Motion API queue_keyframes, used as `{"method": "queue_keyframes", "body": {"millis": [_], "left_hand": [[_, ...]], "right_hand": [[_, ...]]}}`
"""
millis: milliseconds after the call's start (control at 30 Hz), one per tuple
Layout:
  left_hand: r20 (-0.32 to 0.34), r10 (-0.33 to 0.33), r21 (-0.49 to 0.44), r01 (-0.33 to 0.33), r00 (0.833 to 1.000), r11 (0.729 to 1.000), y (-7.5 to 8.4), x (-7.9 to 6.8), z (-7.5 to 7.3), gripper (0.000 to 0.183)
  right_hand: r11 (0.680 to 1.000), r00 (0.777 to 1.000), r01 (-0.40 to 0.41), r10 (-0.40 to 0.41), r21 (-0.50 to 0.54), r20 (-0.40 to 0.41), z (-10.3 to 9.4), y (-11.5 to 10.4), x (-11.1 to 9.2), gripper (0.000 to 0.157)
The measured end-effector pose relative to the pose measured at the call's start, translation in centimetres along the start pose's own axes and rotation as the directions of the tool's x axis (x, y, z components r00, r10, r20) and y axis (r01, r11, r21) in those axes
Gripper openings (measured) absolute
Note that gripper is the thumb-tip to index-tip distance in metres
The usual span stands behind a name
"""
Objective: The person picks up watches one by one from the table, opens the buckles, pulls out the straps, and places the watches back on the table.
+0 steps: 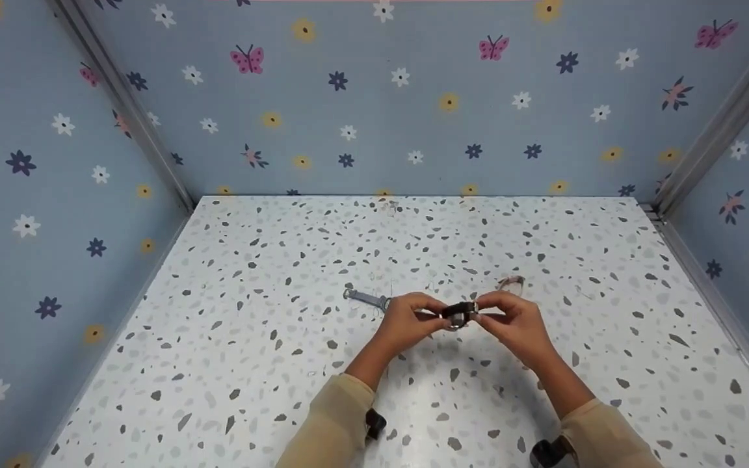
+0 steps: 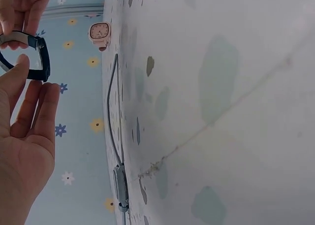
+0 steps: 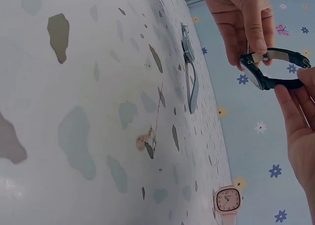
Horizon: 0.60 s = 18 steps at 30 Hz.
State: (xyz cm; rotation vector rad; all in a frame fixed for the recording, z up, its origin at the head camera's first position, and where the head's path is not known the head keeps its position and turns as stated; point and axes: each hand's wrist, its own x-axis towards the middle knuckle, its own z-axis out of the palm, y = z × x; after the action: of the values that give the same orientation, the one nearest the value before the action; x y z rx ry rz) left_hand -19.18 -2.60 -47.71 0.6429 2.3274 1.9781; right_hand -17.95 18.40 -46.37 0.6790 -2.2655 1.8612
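Between the two hands, raised above the table, is a wristwatch [image 1: 456, 308] with a dark strap bent into a loop. The strap's inner side looks beige in the right wrist view, and the watch case [image 3: 253, 73] faces down and left there. My left hand [image 1: 407, 322] pinches the loop on its left side with thumb and fingers. On the opposite side, my right hand [image 1: 516, 325] pinches the strap. A grey watch [image 1: 367, 298] lies left of the left hand, partly covered by it. Beyond the right hand a pink watch [image 3: 229, 200] with a square dial stands on the table.
The white speckled tabletop [image 1: 251, 351] spreads out on all sides of the hands. Blue flowered panels [image 1: 374, 97] wall in the back and both sides, with metal posts [image 1: 127, 104] at the corners.
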Motion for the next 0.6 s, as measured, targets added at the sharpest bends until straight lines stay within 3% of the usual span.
{"method": "queue_keyframes", "body": {"millis": [600], "left_hand": [[0.005, -0.085, 0.046, 0.085, 0.996, 0.995, 1.2, -0.5, -0.3, 0.023]], "right_hand": [[0.999, 1.0, -0.022, 0.022, 0.047, -0.005, 0.0, -0.2, 0.2, 0.02]]}}
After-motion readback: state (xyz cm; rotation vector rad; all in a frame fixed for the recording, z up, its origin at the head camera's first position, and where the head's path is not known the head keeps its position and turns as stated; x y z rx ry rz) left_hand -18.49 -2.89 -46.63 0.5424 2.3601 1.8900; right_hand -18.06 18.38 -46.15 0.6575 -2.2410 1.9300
